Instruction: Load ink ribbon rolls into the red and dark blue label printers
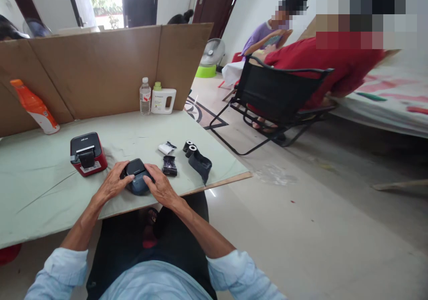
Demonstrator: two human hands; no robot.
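A small dark blue-and-black portable printer point(137, 180) rests on the table near its front edge. My left hand point(115, 179) grips its left side, thumb laid on the top. From the right, my right hand point(159, 184) holds the other side, thumb near the front of the top. Left of my hands stands a red-and-black label printer point(88, 150) with a black strip at its front. To the right lie a small white packet point(166, 148), a black wrapped roll point(170, 166), and two black rolls point(190, 148) with white cores beside an unrolled black strip point(201, 164).
A cardboard partition point(100, 68) stands along the table's back. Before it are an orange bottle point(36, 108), a clear water bottle point(145, 97) and a white jug point(163, 101). Right of the table, a person in red sits in a black folding chair point(281, 90); another sits beyond.
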